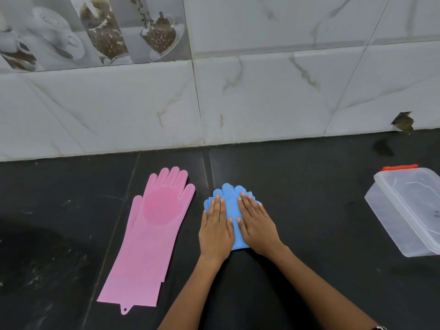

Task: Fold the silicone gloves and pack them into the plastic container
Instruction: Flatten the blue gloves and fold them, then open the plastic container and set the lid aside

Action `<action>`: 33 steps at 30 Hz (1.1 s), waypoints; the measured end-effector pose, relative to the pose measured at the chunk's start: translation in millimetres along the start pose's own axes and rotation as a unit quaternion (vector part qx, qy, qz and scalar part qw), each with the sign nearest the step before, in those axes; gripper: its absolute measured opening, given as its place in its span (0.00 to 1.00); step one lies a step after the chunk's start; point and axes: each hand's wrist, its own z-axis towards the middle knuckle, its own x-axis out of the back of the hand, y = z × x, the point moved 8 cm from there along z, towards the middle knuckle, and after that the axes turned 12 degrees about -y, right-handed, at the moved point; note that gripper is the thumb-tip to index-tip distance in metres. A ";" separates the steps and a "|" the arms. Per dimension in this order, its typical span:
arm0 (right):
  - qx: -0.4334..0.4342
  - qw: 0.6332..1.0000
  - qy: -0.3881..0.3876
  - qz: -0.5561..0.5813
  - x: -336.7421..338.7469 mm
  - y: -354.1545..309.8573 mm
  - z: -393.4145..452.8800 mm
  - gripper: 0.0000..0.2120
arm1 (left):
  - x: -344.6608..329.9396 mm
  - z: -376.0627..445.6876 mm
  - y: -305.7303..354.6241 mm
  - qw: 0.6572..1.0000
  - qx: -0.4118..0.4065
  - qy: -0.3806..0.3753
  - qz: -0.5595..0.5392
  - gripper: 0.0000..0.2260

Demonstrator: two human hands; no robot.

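Observation:
Folded blue silicone gloves [230,194] lie on the black counter in the middle of the view, fingertips pointing toward the wall. My left hand [216,228] and my right hand [256,222] both rest flat on top, palms down, fingers stretched out and close together, covering most of the fold. Pink silicone gloves [152,236] lie flat and full length to the left, stacked, fingers toward the wall, apart from my hands. The clear plastic container [402,210] stands at the right edge of the view with its lid on.
A white marble-tiled wall [238,103] rises right behind the black counter [309,186]. A red strip [400,167] shows behind the container. A chipped hole [403,121] is in the wall tile at the right. A dusty dark patch marks the counter at the left.

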 end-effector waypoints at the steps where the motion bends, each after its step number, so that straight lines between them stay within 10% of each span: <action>1: 0.002 1.000 -0.002 0.003 0.2 -0.7 0.3 0.27 | -0.6 0.5 -0.8 1.000 -0.002 -0.001 -0.003 0.26; 11: 0.037 0.996 -0.002 0.078 22.2 -6.1 -7.2 0.25 | 27.9 -7.7 8.3 0.998 -0.059 0.018 -0.006 0.25; 20: -0.120 0.935 0.326 0.065 141.3 72.6 -111.9 0.09 | 98.8 -36.3 116.3 0.933 -0.333 0.095 -0.100 0.07; 27: -0.429 0.889 0.157 -0.044 152.6 195.9 -188.7 0.32 | 75.7 -48.8 214.4 0.909 -0.398 0.089 -0.090 0.06; 33: -0.410 0.905 0.097 -0.054 133.8 231.3 -206.3 0.30 | 54.5 -50.8 264.4 0.924 -0.361 0.085 -0.096 0.07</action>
